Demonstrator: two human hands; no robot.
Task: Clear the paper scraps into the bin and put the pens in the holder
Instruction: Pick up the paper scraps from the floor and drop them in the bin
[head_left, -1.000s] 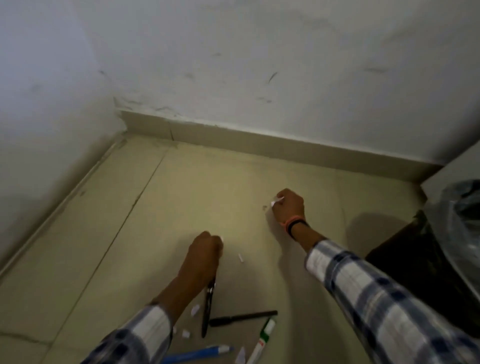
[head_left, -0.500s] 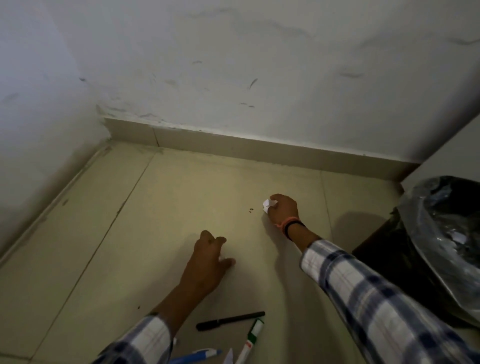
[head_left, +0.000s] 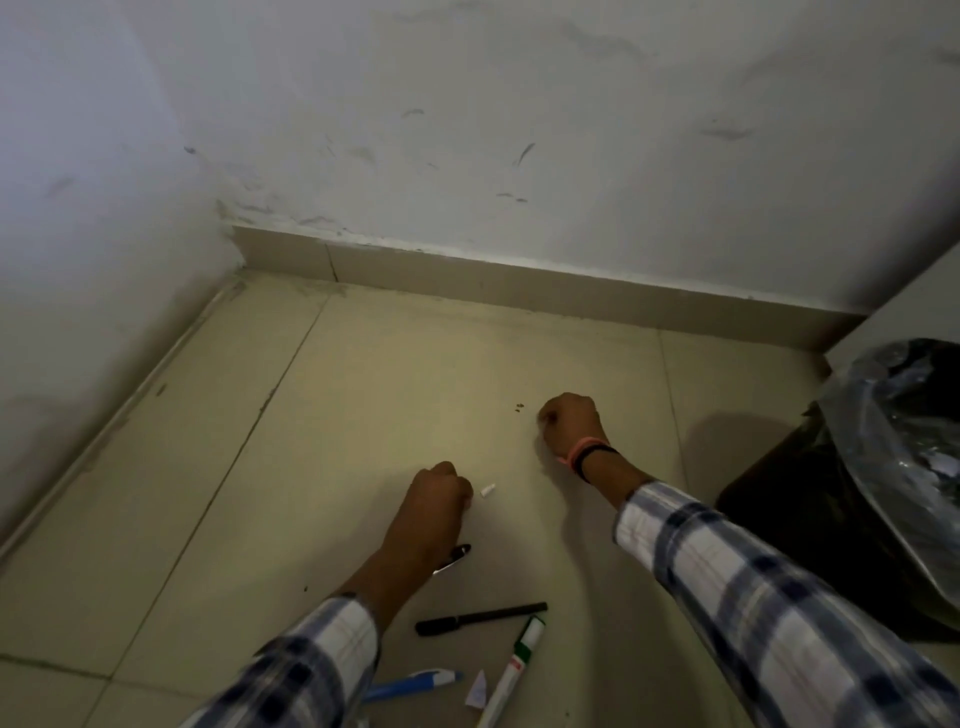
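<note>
Fists (head_left: 439, 501) (head_left: 570, 422) beside scrap (head_left: 488, 490) (floor)

Your left hand (head_left: 439, 506) is fisted; contents hidden. A dark pen (head_left: 453, 557) pokes out under its wrist, mostly covered. Right hand (head_left: 570, 423) also curled, can't tell what's inside. Bin (head_left: 883, 483) cut by right edge. Blue pen (head_left: 415, 685) partly behind sleeve; marker (head_left: 511, 670) clipped at bottom.

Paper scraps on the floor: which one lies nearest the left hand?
The small white scrap, just right of the left hand. The other one, a triangular scrap, lies far lower, between the blue pen and the white marker.
</note>
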